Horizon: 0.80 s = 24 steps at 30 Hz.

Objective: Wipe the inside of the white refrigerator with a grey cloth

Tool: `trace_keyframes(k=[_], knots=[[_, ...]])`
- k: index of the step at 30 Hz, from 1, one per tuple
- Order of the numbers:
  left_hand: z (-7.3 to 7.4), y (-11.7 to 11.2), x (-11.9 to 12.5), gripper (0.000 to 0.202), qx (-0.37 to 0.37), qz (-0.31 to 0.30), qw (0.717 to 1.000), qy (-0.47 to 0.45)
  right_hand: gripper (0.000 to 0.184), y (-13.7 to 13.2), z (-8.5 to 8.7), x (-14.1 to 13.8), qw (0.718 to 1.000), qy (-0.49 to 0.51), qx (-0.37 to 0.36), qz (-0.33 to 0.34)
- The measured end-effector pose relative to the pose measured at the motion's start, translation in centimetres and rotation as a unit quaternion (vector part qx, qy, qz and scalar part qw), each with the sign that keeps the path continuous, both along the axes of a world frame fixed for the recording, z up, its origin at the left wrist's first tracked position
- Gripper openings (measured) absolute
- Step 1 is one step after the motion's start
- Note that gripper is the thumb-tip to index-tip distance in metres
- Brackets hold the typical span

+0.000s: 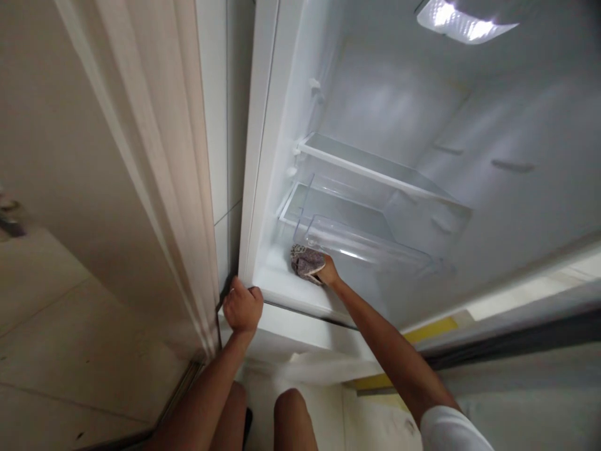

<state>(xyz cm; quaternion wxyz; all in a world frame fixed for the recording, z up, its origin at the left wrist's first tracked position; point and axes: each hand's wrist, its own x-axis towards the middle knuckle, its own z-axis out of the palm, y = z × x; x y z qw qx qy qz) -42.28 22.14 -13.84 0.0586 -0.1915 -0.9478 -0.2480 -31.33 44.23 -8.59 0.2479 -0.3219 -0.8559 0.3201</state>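
Observation:
My right hand [330, 272] reaches into the open refrigerator [263, 181] and is closed on a grey-brown cleaning cloth [306, 263]. The cloth is bunched up and lies against the white floor of the compartment, near its front left corner. Part of my right hand's fingers is hidden by the cloth. At the refrigerator's lower left corner, my left hand [243, 305] is curled around the front edge, with the fingertips out of sight. Just above the cloth sits a clear plastic drawer [361, 247].
Two shelves, an upper shelf [375, 164] and a lower shelf [338, 210], span the interior. A lit lamp [462, 22] is at the top. A wooden door frame [154, 156] stands close on the left. The refrigerator door [530, 338] hangs open on the right. My knees [293, 416] are below.

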Motion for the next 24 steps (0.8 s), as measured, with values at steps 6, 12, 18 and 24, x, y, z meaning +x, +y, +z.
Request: trace_keyframes(k=[6, 12, 18, 24], knots=[[0.4, 0.1, 0.1, 0.051, 0.018, -0.012, 1.0, -0.012, 0.057, -3.5, 1.0, 6.4, 0.991, -0.065, 0.111, -0.027], [0.2, 0.0, 0.0, 0.051, 0.03, -0.027, 0.999, -0.003, 0.04, -4.4, 3.6, 12.6, 0.849, -0.362, 0.385, -0.029], [0.1, 0.1, -0.1, 0.049, 0.028, -0.019, 0.999, -0.006, 0.036, -0.5, 5.4, 16.7, 0.8, -0.467, 0.368, -0.085], [-0.1, 0.2, 0.0, 0.049, 0.004, -0.01, 1.0, 0.008, 0.039, 3.0, 4.4, 15.5, 0.841, -0.408, 0.339, -0.108]])
